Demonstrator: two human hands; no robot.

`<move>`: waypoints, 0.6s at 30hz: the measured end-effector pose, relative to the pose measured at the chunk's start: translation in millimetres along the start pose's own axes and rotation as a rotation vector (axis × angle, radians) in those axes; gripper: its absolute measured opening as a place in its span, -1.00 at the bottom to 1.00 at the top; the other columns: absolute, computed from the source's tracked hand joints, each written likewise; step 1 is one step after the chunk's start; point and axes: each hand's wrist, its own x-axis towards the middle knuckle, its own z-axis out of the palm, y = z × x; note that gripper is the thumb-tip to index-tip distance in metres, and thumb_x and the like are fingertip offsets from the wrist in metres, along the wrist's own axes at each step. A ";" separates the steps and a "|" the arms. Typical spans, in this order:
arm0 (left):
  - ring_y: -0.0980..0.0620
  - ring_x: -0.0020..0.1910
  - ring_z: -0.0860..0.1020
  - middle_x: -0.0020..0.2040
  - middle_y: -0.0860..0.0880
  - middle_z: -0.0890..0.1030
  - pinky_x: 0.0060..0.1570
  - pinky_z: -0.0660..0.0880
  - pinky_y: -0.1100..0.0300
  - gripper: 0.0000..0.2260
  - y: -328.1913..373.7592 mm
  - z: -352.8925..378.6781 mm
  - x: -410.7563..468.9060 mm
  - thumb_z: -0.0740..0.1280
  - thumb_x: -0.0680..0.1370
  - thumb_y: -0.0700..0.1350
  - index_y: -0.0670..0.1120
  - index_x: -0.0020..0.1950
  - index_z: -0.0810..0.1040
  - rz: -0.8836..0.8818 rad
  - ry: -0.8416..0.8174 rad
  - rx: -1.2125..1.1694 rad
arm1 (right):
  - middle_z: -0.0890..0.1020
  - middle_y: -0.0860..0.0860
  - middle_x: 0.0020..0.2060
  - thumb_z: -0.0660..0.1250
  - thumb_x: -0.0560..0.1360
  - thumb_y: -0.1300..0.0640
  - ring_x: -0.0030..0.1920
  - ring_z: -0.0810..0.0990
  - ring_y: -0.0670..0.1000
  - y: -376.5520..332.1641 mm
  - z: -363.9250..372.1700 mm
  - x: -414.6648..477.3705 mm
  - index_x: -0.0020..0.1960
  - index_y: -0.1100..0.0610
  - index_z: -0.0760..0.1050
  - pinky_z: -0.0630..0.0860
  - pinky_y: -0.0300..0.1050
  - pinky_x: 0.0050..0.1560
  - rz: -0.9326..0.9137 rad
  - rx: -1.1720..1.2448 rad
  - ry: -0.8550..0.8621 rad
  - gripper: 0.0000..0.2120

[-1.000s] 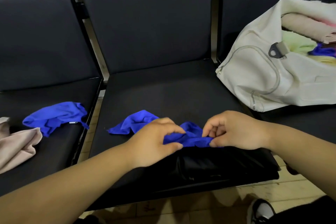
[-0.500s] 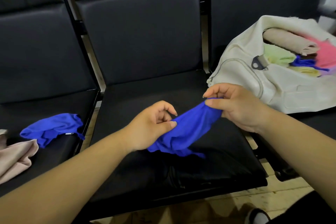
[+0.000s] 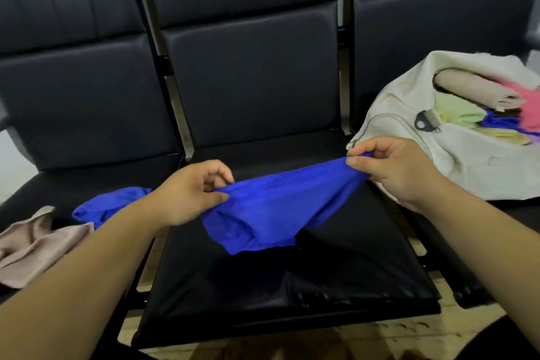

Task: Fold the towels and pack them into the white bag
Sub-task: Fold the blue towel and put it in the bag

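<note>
A blue towel (image 3: 274, 210) hangs stretched above the middle black seat (image 3: 263, 295). My left hand (image 3: 187, 193) pinches its top edge on the left, and my right hand (image 3: 391, 167) pinches the same edge on the right, a little higher. The rest of the cloth sags down between them. The white bag (image 3: 455, 155) lies open on the right seat, with several folded towels inside: beige, green, pink, yellow and blue. A second blue towel (image 3: 102, 207) lies crumpled on the left seat, partly behind my left forearm. Next to it is a beige towel (image 3: 35, 248).
Three black padded chairs stand in a row, with backrests (image 3: 251, 79) rising behind the seats. Metal frame gaps separate the seats. A pale tiled floor (image 3: 409, 330) shows below the seat fronts.
Both hands lifted the blue towel off the middle seat and pulled apart, stretching its top edge out between them. The view tilted up slightly.
</note>
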 end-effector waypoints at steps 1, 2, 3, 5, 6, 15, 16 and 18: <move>-0.01 -0.20 0.62 -0.14 -0.09 0.68 -0.08 0.58 0.05 -0.72 -0.8 -3.6 -2.5 0.46 0.53 -0.28 0.13 -0.03 0.60 -0.001 0.016 -0.009 | 0.70 0.02 -0.29 0.52 0.46 0.29 -0.26 0.62 -0.07 0.2 0.1 0.1 -0.21 -0.01 0.69 0.52 -0.18 -0.21 0.011 0.017 0.017 -0.79; 0.00 -0.18 0.64 -0.14 -0.09 0.69 -0.08 0.58 0.07 -0.73 -1.4 -7.9 -5.6 0.47 0.53 -0.27 0.13 -0.03 0.61 -0.007 0.030 -0.022 | 0.71 0.04 -0.27 0.51 0.46 0.30 -0.22 0.63 -0.03 0.3 -0.2 0.3 -0.19 0.01 0.69 0.54 -0.11 -0.15 0.025 0.037 0.032 -0.81; 0.00 -0.16 0.65 -0.14 -0.08 0.70 -0.05 0.58 0.08 -0.73 -3.2 -12.9 -8.3 0.48 0.52 -0.27 0.13 -0.03 0.62 -0.018 0.040 -0.032 | 0.72 0.06 -0.24 0.51 0.46 0.30 -0.18 0.64 0.00 0.5 -0.5 0.3 -0.17 0.03 0.69 0.56 -0.05 -0.09 0.038 0.045 0.042 -0.83; -0.01 -0.11 0.67 -0.14 -0.07 0.70 0.02 0.58 0.07 -0.77 -8.4 -25.0 -14.4 0.50 0.51 -0.26 0.09 -0.04 0.65 -0.049 0.047 -0.035 | 0.74 0.07 -0.18 0.51 0.47 0.29 -0.11 0.67 0.05 0.6 -0.1 -0.6 -0.15 0.03 0.70 0.57 0.03 0.00 0.051 0.046 0.048 -0.84; 0.00 -0.11 0.67 -0.15 -0.08 0.70 0.04 0.57 0.07 -0.80 -9.9 -30.6 -18.5 0.50 0.50 -0.26 0.05 -0.04 0.66 -0.064 0.049 -0.037 | 0.74 0.06 -0.16 0.51 0.47 0.29 -0.08 0.68 0.05 1.0 0.2 -0.9 -0.14 0.03 0.70 0.59 0.02 0.01 0.055 0.047 0.049 -0.84; 0.06 -0.14 0.68 -0.14 -0.10 0.73 -0.02 0.56 0.15 -0.85 -26.5 -58.3 -52.2 0.51 0.48 -0.31 -0.07 -0.09 0.72 -0.133 0.183 -0.117 | 0.74 0.00 -0.23 0.45 0.52 0.30 -0.18 0.66 -0.08 -2.5 9.8 -3.0 -0.08 0.06 0.68 0.52 -0.14 -0.11 0.042 0.114 0.090 -0.85; 0.03 -0.11 0.68 -0.13 -0.11 0.73 0.01 0.58 0.11 -0.85 -30.2 -60.5 -54.5 0.51 0.47 -0.31 -0.07 -0.09 0.72 -0.139 0.213 -0.147 | 0.74 0.02 -0.22 0.45 0.52 0.31 -0.14 0.67 -0.03 -2.3 11.9 -1.3 -0.08 0.06 0.69 0.55 -0.09 -0.06 0.047 0.126 0.104 -0.84; -0.04 -0.09 0.69 -0.11 -0.13 0.74 0.04 0.59 0.03 -0.87 -40.0 -65.1 -57.1 0.54 0.45 -0.28 -0.07 -0.08 0.73 -0.169 0.301 -0.217 | 0.75 0.08 -0.15 0.47 0.50 0.29 -0.01 0.69 0.08 -3.1 17.5 3.9 -0.07 0.06 0.70 0.60 0.05 0.11 0.058 0.129 0.119 -0.85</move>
